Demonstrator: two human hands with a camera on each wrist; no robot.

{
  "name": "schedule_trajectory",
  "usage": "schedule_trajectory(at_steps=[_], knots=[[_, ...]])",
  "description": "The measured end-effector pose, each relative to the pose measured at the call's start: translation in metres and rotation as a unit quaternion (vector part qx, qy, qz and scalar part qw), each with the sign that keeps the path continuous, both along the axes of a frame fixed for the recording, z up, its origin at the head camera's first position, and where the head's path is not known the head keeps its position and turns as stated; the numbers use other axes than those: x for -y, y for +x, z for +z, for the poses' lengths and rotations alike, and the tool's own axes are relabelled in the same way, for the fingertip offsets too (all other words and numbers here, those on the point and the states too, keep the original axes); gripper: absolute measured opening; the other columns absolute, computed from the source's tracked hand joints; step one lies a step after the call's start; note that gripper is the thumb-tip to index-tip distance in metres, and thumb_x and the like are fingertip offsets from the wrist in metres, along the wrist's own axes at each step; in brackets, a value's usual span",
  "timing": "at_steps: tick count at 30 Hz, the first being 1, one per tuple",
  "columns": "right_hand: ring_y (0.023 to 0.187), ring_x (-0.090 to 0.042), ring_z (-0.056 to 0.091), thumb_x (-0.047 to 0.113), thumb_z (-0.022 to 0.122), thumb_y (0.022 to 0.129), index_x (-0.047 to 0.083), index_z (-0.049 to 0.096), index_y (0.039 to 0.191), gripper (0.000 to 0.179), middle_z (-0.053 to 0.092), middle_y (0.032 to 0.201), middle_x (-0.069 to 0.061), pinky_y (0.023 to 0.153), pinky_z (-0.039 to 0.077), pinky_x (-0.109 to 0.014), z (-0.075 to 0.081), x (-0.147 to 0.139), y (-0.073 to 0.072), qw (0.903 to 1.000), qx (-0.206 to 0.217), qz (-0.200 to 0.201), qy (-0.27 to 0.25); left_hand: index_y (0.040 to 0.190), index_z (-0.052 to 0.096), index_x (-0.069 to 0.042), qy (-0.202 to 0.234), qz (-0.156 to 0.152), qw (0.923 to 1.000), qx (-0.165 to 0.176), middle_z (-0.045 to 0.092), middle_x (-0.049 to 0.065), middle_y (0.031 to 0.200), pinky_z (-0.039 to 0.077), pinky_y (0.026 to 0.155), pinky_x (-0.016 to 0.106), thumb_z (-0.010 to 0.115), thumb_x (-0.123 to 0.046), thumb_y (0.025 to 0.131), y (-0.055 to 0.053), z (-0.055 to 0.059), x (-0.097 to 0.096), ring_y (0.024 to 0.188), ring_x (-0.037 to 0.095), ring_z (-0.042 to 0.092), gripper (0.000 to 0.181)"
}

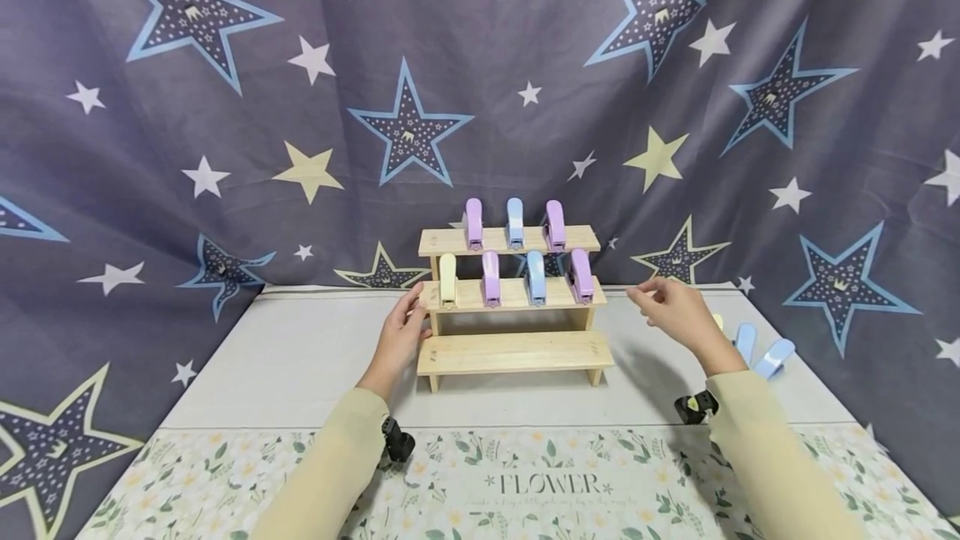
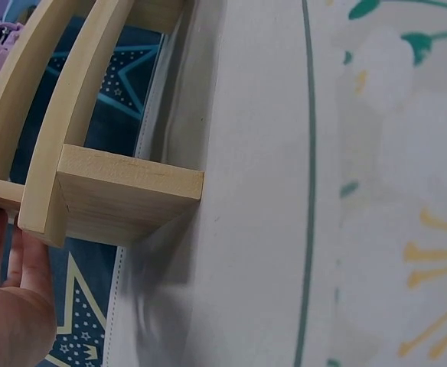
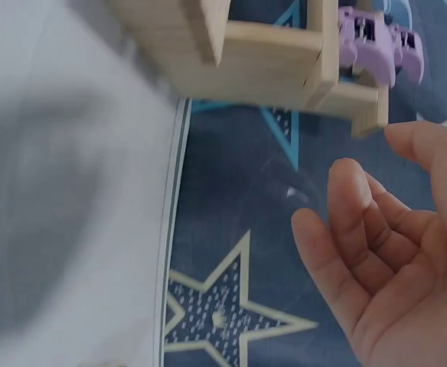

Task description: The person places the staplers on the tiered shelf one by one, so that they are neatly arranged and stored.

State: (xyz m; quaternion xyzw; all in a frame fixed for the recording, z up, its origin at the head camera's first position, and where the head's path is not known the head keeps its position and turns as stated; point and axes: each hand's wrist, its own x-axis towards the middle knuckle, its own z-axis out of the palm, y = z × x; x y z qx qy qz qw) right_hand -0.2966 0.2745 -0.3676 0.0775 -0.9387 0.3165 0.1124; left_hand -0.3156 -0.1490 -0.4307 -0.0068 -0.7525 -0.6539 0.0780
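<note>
A three-step wooden display rack [image 1: 516, 352] stands on the table with small staplers on it. The top step carries a blue stapler [image 1: 514, 222] between two purple ones. Along the middle step sit a pale yellow stapler [image 1: 447, 279], a purple one [image 1: 491, 277], a blue one [image 1: 536, 277] and another purple stapler [image 1: 581, 276]. My left hand [image 1: 401, 336] rests at the rack's left end, its fingers [image 2: 34, 264] fairly straight against the wood. Off the rack's right end, my right hand [image 1: 675, 313] hovers with loosely bent fingers and holds nothing.
Two blue staplers [image 1: 775, 358] lie on the table at the right, beside my right forearm. A yellow bit [image 1: 718, 321] shows behind that wrist. A floral cloth [image 1: 555, 486] covers the front of the table, and a star-patterned curtain [image 1: 480, 40] hangs behind.
</note>
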Motion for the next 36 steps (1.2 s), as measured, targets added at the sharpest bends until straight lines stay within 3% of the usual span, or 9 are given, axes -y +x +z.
schedule_trajectory(at_steps=[12, 20, 27, 31, 36], knots=[[0.068, -0.017, 0.067, 0.045, 0.054, 0.102, -0.004, 0.062, 0.121, 0.053, 0.071, 0.085, -0.006, 0.061, 0.053, -0.036, -0.016, -0.049, 0.017, 0.9986, 0.030, -0.030, 0.033, 0.155, 0.038, -0.016, 0.003, -0.003, 1.0000, -0.001, 0.047, 0.017, 0.139, 0.052, 0.100, 0.045, 0.042, -0.018, 0.108, 0.000, -0.001, 0.000, 0.125, 0.032, 0.051, 0.047], [0.093, -0.041, 0.063, 0.042, 0.059, 0.100, -0.007, 0.065, 0.116, 0.052, 0.069, 0.103, -0.025, 0.074, 0.054, -0.052, -0.031, -0.079, 0.026, 0.9965, 0.030, -0.068, 0.040, 0.155, 0.039, -0.015, 0.000, -0.002, 1.0000, -0.005, 0.048, 0.017, 0.137, 0.053, 0.099, 0.045, 0.042, -0.018, 0.108, 0.000, 0.000, -0.001, 0.123, 0.031, 0.052, 0.047], [0.101, -0.050, 0.061, 0.047, 0.061, 0.097, -0.013, 0.058, 0.126, 0.066, 0.067, 0.112, -0.031, 0.083, 0.051, -0.061, -0.039, -0.093, 0.032, 0.9930, 0.053, -0.099, 0.037, 0.155, 0.039, -0.016, 0.004, -0.004, 1.0000, -0.001, 0.047, 0.016, 0.137, 0.053, 0.099, 0.044, 0.043, -0.019, 0.108, -0.001, 0.000, -0.001, 0.123, 0.031, 0.052, 0.047], [0.088, -0.043, 0.067, 0.048, 0.062, 0.095, -0.017, 0.056, 0.126, 0.072, 0.068, 0.108, -0.030, 0.080, 0.053, -0.058, -0.042, -0.097, 0.033, 0.9899, 0.065, -0.118, 0.044, 0.155, 0.039, -0.018, 0.006, -0.003, 1.0000, 0.002, 0.047, 0.015, 0.138, 0.053, 0.099, 0.043, 0.043, -0.019, 0.108, -0.002, 0.001, -0.001, 0.124, 0.031, 0.052, 0.047], [0.060, -0.023, 0.070, 0.041, 0.065, 0.095, -0.020, 0.053, 0.128, 0.070, 0.073, 0.085, -0.019, 0.061, 0.056, -0.036, -0.050, -0.101, 0.031, 0.9880, 0.092, -0.122, 0.026, 0.155, 0.040, -0.019, 0.004, -0.001, 1.0000, 0.002, 0.048, 0.015, 0.138, 0.053, 0.099, 0.043, 0.044, -0.020, 0.108, -0.002, 0.000, -0.001, 0.124, 0.031, 0.052, 0.047]])
